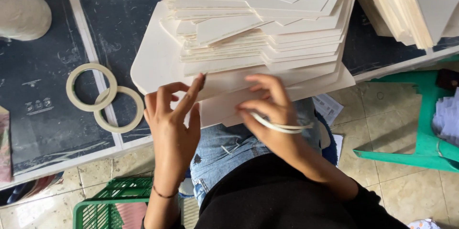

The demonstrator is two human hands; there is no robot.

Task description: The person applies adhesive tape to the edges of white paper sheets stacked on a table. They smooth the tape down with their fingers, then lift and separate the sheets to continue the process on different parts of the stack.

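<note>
A tall stack of cream card sheets lies at twelve o'clock from the person, resting on the edge of a dark desk and overhanging toward the lap. The sheets are cut to the same notched outline but sit fanned and uneven, so the pile does not yet look squared up; the lowest sheets jut out furthest toward the body.

The left hand is at seven o'clock of the stack, fingers spread and apart, the forefinger tip touching the near edge of a lower sheet; it clamps nothing. The right hand sits at six o'clock of the stack, fingers curled down onto the bottom sheets, with a thin pale band looped around its palm and wrist. Whether those fingers pinch a sheet I cannot tell.

Out at nine o'clock, two rings of pale tape lie overlapping on the desk. A second pile of the same card stands at two o'clock. Below the desk, a green crate shows at seven o'clock and a green plastic stool at three o'clock, on a tiled floor.
</note>
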